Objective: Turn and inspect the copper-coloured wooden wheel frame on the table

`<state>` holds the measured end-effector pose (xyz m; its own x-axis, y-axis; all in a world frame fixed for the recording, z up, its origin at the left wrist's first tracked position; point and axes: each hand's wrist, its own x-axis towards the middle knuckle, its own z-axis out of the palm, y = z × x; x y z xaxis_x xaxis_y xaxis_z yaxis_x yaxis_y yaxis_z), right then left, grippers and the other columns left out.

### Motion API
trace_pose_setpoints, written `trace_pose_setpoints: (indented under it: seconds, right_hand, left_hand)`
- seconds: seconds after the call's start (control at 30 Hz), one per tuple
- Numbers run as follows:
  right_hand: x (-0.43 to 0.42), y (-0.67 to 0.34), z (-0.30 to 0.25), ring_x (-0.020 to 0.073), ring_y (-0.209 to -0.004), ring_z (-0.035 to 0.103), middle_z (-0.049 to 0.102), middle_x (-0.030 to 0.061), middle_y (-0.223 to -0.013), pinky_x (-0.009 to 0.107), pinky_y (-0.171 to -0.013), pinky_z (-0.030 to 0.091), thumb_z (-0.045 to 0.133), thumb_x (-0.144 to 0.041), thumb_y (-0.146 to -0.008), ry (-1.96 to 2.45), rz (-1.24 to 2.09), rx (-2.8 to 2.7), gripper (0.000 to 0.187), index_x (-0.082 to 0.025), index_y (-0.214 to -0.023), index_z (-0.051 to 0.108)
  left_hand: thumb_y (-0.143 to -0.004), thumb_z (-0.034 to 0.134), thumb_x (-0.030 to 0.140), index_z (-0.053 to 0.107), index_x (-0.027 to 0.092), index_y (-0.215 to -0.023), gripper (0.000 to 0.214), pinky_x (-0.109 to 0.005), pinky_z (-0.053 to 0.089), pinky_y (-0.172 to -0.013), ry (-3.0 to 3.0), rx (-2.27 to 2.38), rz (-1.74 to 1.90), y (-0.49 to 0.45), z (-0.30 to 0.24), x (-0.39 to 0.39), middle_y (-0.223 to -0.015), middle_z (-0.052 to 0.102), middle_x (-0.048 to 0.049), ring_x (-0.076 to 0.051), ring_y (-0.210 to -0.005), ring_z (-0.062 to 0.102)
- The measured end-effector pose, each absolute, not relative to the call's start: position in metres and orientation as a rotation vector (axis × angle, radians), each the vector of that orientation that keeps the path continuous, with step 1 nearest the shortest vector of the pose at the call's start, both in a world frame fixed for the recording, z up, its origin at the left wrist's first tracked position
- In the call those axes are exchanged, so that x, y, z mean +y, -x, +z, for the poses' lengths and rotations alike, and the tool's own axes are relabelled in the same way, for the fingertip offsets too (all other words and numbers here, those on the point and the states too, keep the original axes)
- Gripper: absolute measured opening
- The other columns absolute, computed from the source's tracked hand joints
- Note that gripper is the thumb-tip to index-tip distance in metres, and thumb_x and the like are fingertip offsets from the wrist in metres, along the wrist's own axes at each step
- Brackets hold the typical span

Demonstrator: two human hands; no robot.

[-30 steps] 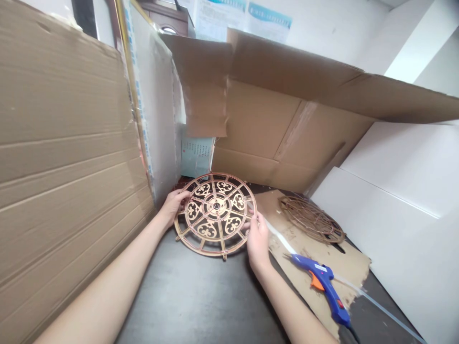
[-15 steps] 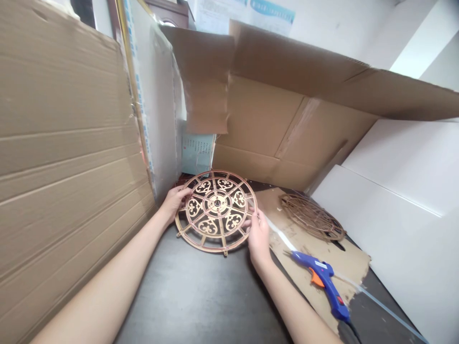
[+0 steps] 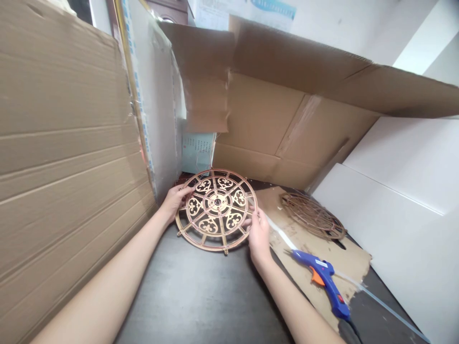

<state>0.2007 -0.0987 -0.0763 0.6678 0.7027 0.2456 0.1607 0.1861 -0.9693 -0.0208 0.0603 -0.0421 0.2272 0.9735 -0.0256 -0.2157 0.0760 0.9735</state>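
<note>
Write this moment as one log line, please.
left hand: holding openwork disc, left edge | right hand: holding right edge | glue gun: unheld, on cardboard sheet

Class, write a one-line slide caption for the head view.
Left hand and right hand hold a round openwork panel, a blue glue gun lying nearby.

Bare forearms (image 3: 107, 282) reach forward, slanting inward from either side, the left hand (image 3: 174, 202) and the right hand (image 3: 259, 235) held apart, facing each other, both closed in a light-looking grip.
</note>
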Motion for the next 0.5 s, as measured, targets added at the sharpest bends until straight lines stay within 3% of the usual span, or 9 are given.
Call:
trace_pose_setpoints:
  seconds: [0.3, 0.5]
  right_hand:
    - [-0.0999, -0.1993, -0.0733, 0.0237, -0.064, 0.064, 0.063, -0.0025, -0.061, 0.032, -0.067, 0.045, 0.047, -0.061, -0.098, 1.364, 0.518, -0.779, 0.049, -0.022, -0.124, 0.062]
    - [-0.1031, -0.1967, -0.0678, 0.0252, -0.070, 0.065, 0.064, -0.0007, -0.063, 0.036, -0.077, 0.045, 0.045, -0.056, -0.101, 1.370, 0.489, -0.811, 0.046, -0.019, -0.123, 0.062]
  left_hand:
    - [-0.098, 0.070, 0.029, 0.068, 0.012, -0.105, 0.019, -0.023, 0.056, -0.061, -1.068, 0.853, 1.124, 0.0195, -0.0370, 0.0534, -0.086, 0.069, -0.0002, -0.010, -0.067, 0.064]
    - [-0.097, 0.071, 0.040, 0.068, 0.012, -0.098, 0.027, -0.022, 0.052, -0.055, -0.998, 0.787, 1.143, 0.0230, -0.0372, 0.0543, -0.074, 0.067, 0.0014, -0.009, -0.057, 0.060]
